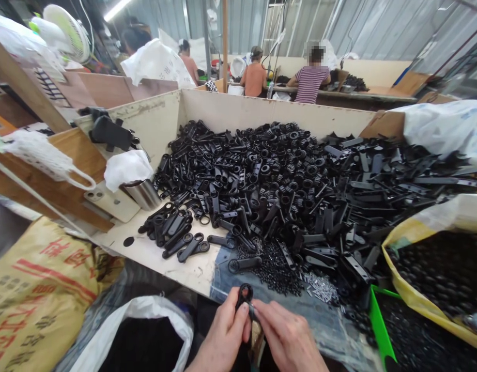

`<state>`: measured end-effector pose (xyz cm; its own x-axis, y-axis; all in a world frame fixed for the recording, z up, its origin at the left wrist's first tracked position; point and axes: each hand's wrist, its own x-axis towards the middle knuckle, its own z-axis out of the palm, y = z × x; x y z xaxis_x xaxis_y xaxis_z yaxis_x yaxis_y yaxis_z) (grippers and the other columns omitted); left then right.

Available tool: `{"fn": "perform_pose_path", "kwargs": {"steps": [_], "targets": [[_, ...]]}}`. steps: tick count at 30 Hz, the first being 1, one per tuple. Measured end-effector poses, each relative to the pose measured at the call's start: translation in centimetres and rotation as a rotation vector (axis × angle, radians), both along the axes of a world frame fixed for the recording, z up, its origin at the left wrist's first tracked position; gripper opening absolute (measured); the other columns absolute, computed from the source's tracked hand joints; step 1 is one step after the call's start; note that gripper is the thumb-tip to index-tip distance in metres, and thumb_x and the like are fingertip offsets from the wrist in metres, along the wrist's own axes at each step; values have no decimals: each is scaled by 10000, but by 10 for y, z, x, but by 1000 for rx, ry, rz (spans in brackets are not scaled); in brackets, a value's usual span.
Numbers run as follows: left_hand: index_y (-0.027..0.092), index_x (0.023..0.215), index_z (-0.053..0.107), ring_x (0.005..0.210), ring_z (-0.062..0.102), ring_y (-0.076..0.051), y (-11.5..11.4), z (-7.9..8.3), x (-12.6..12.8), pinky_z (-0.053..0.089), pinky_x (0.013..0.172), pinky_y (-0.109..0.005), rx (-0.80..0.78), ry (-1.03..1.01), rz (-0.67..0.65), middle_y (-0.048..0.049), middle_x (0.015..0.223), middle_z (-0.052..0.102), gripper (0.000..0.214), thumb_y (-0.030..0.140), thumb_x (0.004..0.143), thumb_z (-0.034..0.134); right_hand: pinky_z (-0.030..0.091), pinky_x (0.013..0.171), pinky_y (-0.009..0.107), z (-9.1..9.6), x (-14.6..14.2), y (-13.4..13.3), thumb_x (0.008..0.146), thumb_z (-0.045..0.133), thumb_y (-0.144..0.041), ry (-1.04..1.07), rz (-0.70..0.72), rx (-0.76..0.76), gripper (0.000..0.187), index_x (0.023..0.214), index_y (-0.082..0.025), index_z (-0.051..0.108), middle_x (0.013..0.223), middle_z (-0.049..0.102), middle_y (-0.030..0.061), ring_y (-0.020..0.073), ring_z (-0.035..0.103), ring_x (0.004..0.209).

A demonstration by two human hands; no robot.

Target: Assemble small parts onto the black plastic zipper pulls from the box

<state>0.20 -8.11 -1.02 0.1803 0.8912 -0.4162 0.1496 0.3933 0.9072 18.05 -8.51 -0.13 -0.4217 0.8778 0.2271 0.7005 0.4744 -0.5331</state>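
Black ring-ended piece [244, 300] sits upright between both hands, just off the near edge of the surface [195, 266]. The left hand [227, 326] has its grip pinching the piece between thumb and fingers; the right hand [288, 329] touches its side, though whether it pinches anything I cannot tell. Beyond lie silver pins [319, 287] and heaped black parts [257, 170]; a green bin [381, 321] stands rightward.

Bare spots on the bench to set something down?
Pale board strip between the smaller black-part pile and the front edge; also grey mat between the silver pins and right hand, mostly bare. Crowded: the main black-part heap, from the back panel to the green bin.
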Motion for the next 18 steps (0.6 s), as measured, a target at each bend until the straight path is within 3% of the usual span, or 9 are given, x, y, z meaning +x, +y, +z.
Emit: {"fn": "perform_pose_path", "kwargs": {"steps": [4,9,13,18], "targets": [[210,1111,603,594,431,-158,2,5,2,380,615,-276,-9,11,-26,62,611,482,495,649,919,478,562,682,215,-3,-2,-1,1084,354,-239,40,-33,-94,320,1151,-222,667,882,734,50,173,748,753],[213,1048,582,563,387,-135,1,-2,4,332,559,-257,-14,-13,-49,73,611,457,433,614,954,447,536,640,214,-7,-1,1,1068,374,-197,-13,-18,-81,296,1132,-215,662,848,725,40,165,736,700],[211,1036,575,480,292,-102,0,-8,8,241,473,-235,-73,-104,21,90,562,440,489,675,908,491,538,651,224,-13,-1,2,1001,428,-98,-135,10,-37,277,1129,-204,650,876,732,44,173,740,709],[193,1110,565,457,278,-85,1,-4,15,182,447,-211,-185,-277,134,102,516,439,567,695,847,581,498,575,228,-8,-8,8,860,574,-2,-290,7,39,336,1132,-191,634,826,727,17,164,715,633]]}}
